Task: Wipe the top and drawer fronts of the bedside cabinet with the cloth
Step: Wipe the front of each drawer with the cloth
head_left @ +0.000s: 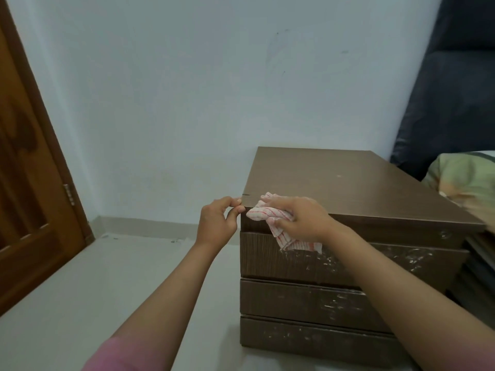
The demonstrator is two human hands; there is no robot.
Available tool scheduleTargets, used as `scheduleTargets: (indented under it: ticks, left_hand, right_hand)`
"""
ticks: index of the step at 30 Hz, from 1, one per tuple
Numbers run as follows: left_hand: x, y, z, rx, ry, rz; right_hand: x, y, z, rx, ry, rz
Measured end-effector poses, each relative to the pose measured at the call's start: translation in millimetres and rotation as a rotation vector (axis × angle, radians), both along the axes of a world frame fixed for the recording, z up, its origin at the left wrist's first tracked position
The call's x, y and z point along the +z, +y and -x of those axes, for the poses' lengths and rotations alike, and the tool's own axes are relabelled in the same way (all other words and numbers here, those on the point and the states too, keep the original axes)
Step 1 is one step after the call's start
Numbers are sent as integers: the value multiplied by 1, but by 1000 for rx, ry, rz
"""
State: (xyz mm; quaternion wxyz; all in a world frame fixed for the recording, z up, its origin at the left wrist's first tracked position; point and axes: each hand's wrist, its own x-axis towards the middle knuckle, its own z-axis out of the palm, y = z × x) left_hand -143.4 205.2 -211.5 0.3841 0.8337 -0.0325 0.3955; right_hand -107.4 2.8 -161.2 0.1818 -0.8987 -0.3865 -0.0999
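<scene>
Your right hand (300, 219) has the cloth (270, 218) bunched in its grip, pressed over the cabinet's (348, 183) front left edge, so the cloth straddles the top and hangs down onto the upper drawer front (267, 261). Your left hand (218, 223) holds nothing; its fingertips are pinched onto the very corner of the top, just left of the cloth, and it looks to be steadying the cabinet.

The relation that matters: the top's long front edge runs away to your right from the cloth, and the three drawer fronts lie straight below it, stacked. Your right hand is the nearer one for either sweep.

The top is a smooth, flat brown panel with a dull sheen and a few pale specks. The drawer fronts are darker, wood-grained, with whitish smears and flecks thickest toward the right. The cloth is thin, soft, white with red stripes, and should fold easily round the edge.
</scene>
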Motion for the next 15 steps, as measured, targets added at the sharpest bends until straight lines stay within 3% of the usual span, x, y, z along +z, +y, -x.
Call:
scheduleTargets:
  ticks: [9,15]
  left_hand:
    - [0,-3,0,48,13,-53]
    - [0,-5,1,67,-3,-57]
  right_hand:
    - [-36,-26,4,-5,-348,-90]
    - [-46,-41,3,-17,-444,-140]
